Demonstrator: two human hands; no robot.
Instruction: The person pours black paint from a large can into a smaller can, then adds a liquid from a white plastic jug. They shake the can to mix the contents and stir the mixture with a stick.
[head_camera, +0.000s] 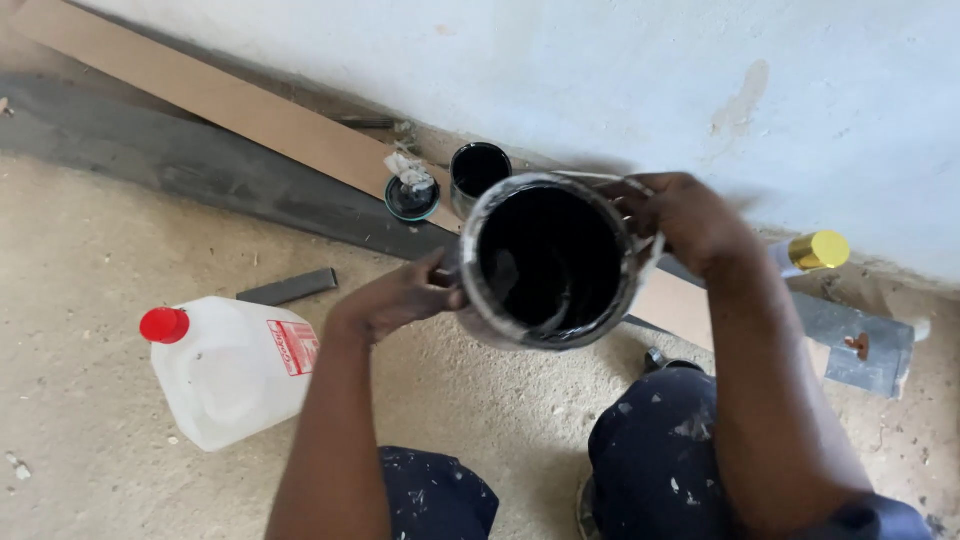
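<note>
Both hands — left hand (400, 297), right hand (685, 220) — close their grip on the paint can's (550, 262) rim, jug (228, 368) near.

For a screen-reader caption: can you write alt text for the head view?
Both hands, left hand and right hand, hold a large paint can with black inside, above a sandy floor. A white plastic jug with a red cap lies on the left; a small black tin stands by the wall.

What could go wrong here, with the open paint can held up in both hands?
The paint can is open and tipped toward the camera, so black paint could slop out onto the trousers or floor. Its rim looks paint-smeared where the left hand and right hand grip, so it may slip. A drop could hit the small open tin just beyond.
</note>
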